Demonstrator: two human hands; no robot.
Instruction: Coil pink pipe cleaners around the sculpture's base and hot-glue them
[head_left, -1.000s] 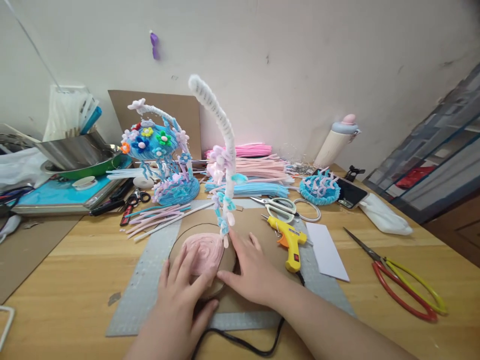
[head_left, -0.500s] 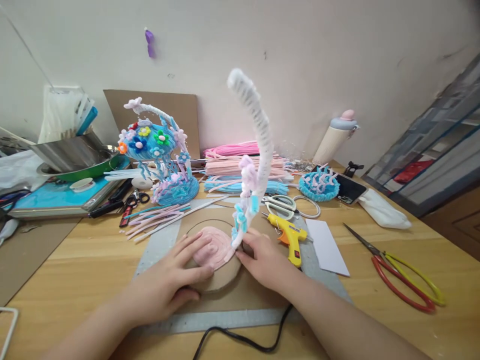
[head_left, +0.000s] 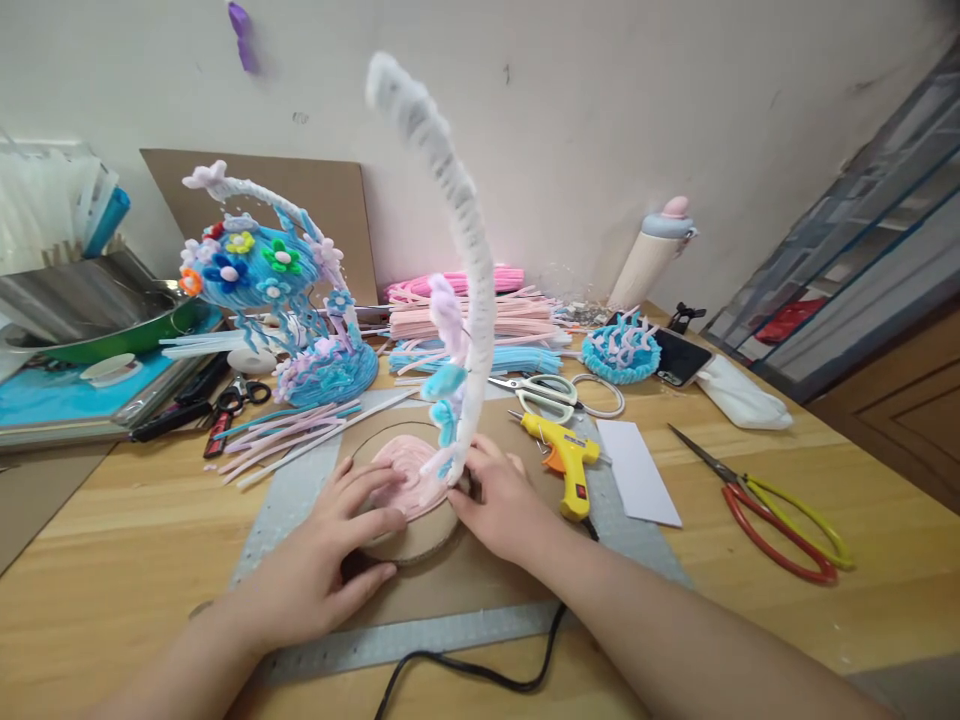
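Note:
My left hand point(head_left: 341, 545) lies with its fingers spread over a round cardboard disc point(head_left: 420, 548). Its fingertips touch a flat pink coil of pipe cleaner point(head_left: 411, 470) on top of the disc. At the disc's right edge my right hand point(head_left: 499, 495) pinches the foot of a curved stem wrapped in white pipe cleaner point(head_left: 480, 270). The stem stands upright and arches to the left at its top. Lilac and blue fuzzy shapes point(head_left: 444, 385) run along its lower left side. My right fingers partly hide where stem and disc meet.
Right of my hands lie a yellow glue gun point(head_left: 566, 455), white-handled scissors point(head_left: 551, 395), a white card point(head_left: 639, 472) and large red-and-yellow-handled scissors point(head_left: 784, 530). Pipe cleaner bundles point(head_left: 472, 330) lie behind. A decorated pipe-cleaner piece point(head_left: 277, 280) stands at left. A black cord point(head_left: 480, 675) crosses the front.
The white stem has turned slightly, its tip now farther left and its fuzzy shapes facing more to the left. The view has shifted a little; both hands keep their places on the disc.

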